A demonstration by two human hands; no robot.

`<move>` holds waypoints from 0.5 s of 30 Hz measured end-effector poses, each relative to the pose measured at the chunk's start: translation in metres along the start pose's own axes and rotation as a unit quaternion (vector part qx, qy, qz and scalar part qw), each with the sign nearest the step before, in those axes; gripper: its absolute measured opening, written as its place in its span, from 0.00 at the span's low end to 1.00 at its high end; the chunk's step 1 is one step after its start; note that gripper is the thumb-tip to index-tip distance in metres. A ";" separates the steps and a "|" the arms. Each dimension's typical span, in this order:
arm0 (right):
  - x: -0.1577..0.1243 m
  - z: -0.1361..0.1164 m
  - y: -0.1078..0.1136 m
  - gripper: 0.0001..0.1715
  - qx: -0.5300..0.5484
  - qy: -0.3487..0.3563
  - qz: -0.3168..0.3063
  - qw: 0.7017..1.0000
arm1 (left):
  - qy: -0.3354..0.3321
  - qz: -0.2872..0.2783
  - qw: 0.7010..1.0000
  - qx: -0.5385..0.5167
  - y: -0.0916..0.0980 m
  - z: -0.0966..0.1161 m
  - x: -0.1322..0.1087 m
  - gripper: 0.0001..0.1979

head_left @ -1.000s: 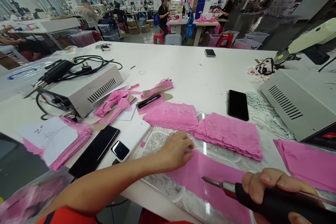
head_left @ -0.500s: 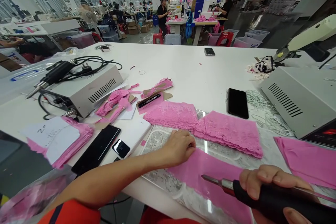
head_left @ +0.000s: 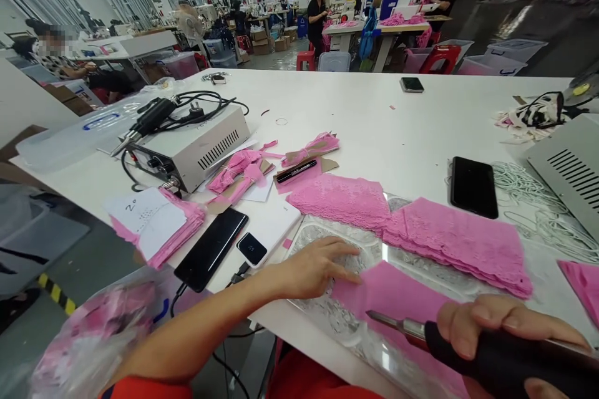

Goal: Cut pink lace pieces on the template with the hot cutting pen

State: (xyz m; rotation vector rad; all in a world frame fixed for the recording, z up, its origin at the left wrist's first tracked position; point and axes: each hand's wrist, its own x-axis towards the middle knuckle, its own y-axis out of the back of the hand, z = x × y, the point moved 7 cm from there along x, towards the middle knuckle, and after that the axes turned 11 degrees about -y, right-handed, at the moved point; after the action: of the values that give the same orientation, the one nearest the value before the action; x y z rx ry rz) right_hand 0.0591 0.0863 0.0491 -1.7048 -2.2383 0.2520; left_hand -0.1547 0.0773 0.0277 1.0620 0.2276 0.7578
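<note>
1. Your left hand [head_left: 313, 268] lies flat on the glass plate [head_left: 322, 315]. Just beyond its fingers, lace stacks [head_left: 458, 240] bar the plate's far side.
2. Left of it, a phone [head_left: 211, 248] and a small gadget [head_left: 251, 248] lie near.
3. Your right hand [head_left: 505, 330], gripping the cutter [head_left: 491, 358], fills the near right. The tip points at your left hand across a short gap.
4. Further right, a black phone [head_left: 473, 187], cords [head_left: 528, 199] and a grey box [head_left: 571, 168] crowd the way.
5. Past the stacks the table [head_left: 374, 112] lies bare. The white box [head_left: 196, 143] blocks the far left.

Pink lace [head_left: 456, 242], black-handled tool [head_left: 491, 358]
</note>
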 end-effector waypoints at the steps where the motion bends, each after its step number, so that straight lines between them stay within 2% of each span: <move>1: 0.000 0.000 -0.008 0.14 0.003 -0.007 -0.003 1.000 | -0.003 -0.004 1.000 0.006 -0.001 -0.001 -0.002 0.29; 8: 0.005 -0.007 -0.054 0.10 -0.036 -0.018 -0.043 0.998 | -0.016 -0.014 0.999 0.043 -0.009 -0.005 -0.003 0.27; 11: 0.010 -0.011 -0.065 0.10 -0.052 -0.002 -0.039 0.998 | -0.023 -0.009 0.998 0.055 -0.010 -0.003 -0.003 0.27; 15: 0.015 -0.010 -0.072 0.09 -0.048 -0.015 -0.013 0.999 | -0.026 0.000 0.997 0.069 -0.010 -0.002 -0.004 0.25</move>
State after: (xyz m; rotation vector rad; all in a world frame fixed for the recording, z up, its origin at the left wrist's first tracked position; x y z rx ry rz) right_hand -0.0060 0.0802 0.0844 -1.7284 -2.3281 0.1678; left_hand -0.1544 0.0733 0.0171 1.2116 0.2383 0.7226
